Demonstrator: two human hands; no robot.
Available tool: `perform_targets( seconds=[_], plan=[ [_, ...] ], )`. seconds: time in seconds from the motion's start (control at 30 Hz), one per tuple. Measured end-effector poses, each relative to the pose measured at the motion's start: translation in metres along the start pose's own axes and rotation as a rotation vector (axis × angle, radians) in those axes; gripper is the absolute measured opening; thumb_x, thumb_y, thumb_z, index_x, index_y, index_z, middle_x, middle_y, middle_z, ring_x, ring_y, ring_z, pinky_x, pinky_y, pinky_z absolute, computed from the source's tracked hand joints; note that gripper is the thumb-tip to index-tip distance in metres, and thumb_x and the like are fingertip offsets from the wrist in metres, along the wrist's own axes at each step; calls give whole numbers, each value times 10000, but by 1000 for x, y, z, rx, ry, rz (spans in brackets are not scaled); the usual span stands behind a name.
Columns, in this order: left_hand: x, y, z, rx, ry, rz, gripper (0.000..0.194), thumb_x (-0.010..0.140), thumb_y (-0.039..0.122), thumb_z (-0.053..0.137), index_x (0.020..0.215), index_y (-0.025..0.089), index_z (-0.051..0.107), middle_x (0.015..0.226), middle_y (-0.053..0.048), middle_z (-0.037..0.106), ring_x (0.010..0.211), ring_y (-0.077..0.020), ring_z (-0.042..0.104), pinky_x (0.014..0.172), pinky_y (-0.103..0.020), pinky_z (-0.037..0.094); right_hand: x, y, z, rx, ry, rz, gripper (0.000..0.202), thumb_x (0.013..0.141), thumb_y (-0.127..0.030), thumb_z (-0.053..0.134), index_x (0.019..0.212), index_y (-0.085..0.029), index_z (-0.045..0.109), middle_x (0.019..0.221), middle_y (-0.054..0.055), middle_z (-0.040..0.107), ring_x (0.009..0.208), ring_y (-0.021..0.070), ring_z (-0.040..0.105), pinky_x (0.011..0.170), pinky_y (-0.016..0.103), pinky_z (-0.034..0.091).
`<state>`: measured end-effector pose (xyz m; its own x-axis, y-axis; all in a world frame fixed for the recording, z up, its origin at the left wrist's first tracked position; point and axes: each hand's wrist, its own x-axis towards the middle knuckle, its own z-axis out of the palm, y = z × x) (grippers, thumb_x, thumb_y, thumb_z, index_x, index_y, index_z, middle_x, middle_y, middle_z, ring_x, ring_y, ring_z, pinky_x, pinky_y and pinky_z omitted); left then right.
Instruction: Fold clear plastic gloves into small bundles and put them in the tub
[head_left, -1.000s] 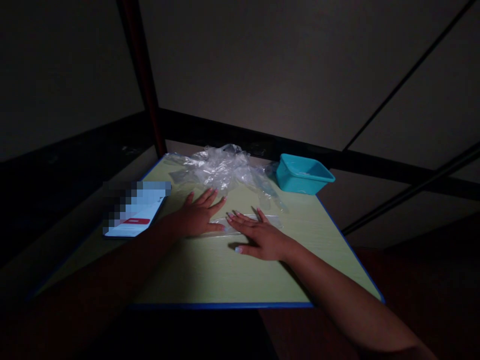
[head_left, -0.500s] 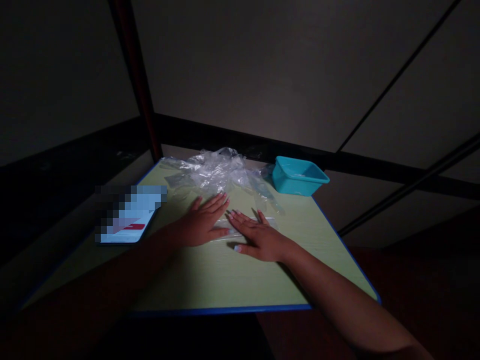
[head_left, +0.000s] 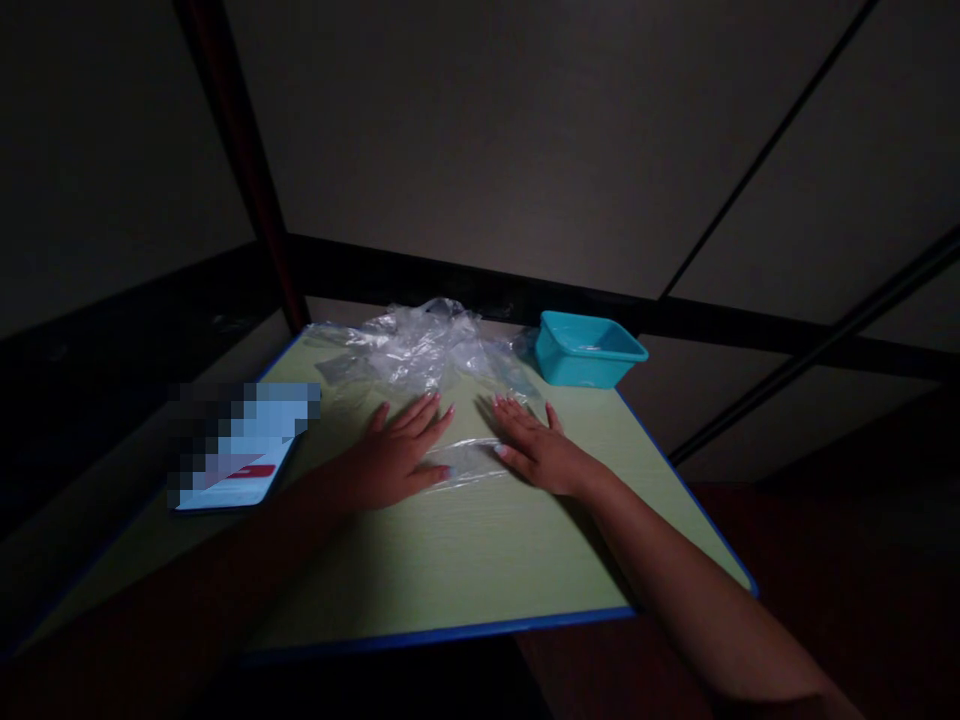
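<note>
The left hand (head_left: 394, 462) and right hand (head_left: 541, 452) were open, palms down, gripping nothing, on either side of the clear strip (head_left: 472, 462) on the counter (head_left: 450, 570), seemingly to flatten it; crumpled plastic (head_left: 427, 345) sat beyond, presumably within reach.

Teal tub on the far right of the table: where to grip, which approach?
Probably pinch the rim at its right end, from above right: the tub stands upright, its walls taper below that lip, and crumpled plastic lies close on its left.
</note>
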<state>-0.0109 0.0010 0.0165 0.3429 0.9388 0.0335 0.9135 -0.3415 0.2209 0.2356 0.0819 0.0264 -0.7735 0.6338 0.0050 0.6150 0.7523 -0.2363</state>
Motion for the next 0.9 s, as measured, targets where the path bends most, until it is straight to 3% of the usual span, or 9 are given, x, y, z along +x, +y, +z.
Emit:
perform_targets(
  seconds=[0.13,0.23,0.33,0.43,0.53,0.6,0.67,0.8,0.9],
  plan=[
    [6,-1,-9,-399,332,1,654,908,565,267,1423,169,344,1525,-114,248,1402,-298,194,1115,-535,85,1,5,2,110,62,3,605,940,-431,354,1486,-323,115,1540,53,159,1412,303,128,1043,678,-38],
    [12,-5,-19,-1041,507,-134,778,893,628,37,1280,141,505,1372,-143,483,1251,-299,434,1032,-488,321,3,9,4,349,210,-41,531,949,-480,320,1454,-325,269,1521,53,251,1406,276,184,1089,632,50],
    [14,-13,-28,-1612,398,-235,876,850,683,-26,1106,114,589,1095,-169,629,955,-299,586,806,-466,476,6,10,2,641,414,-80,471,939,-532,327,1334,-322,477,1438,46,422,1352,234,333,1110,517,218],
    [13,-19,-30,-1913,167,-285,850,842,711,40,978,104,620,862,-145,637,731,-251,581,630,-398,483,9,11,-1,886,512,-22,456,911,-567,382,1189,-276,597,1299,69,557,1209,244,501,1028,477,358],
    [13,-17,-27,-1977,1,-321,818,840,718,109,937,95,629,791,-132,622,666,-227,555,567,-350,452,11,14,0,1027,554,30,460,882,-590,431,1091,-236,638,1203,83,608,1062,238,580,909,430,448],
    [13,-15,-27,-1964,-23,-331,804,835,725,141,911,94,634,760,-127,619,649,-219,546,562,-338,440,12,15,2,1039,563,47,455,872,-591,450,1056,-225,648,1155,84,626,1001,224,593,860,399,465],
    [14,-16,-30,-1913,52,-335,784,830,729,169,863,103,639,721,-115,615,632,-212,540,576,-334,437,13,15,4,1028,553,53,453,864,-593,462,1044,-222,650,1115,83,638,962,215,596,833,384,469],
    [19,-23,-37,-1592,391,-454,723,826,729,225,741,137,631,651,-79,603,597,-187,540,556,-286,416,12,12,4,994,538,48,458,847,-606,479,1032,-223,650,1055,82,648,914,207,596,810,382,469],
    [23,-26,-37,-1346,416,-627,691,823,722,265,652,147,607,628,-65,596,550,-163,531,511,-259,393,11,10,2,967,553,34,449,845,-601,487,1024,-223,649,1040,81,646,884,201,593,800,384,468]
  ],
)
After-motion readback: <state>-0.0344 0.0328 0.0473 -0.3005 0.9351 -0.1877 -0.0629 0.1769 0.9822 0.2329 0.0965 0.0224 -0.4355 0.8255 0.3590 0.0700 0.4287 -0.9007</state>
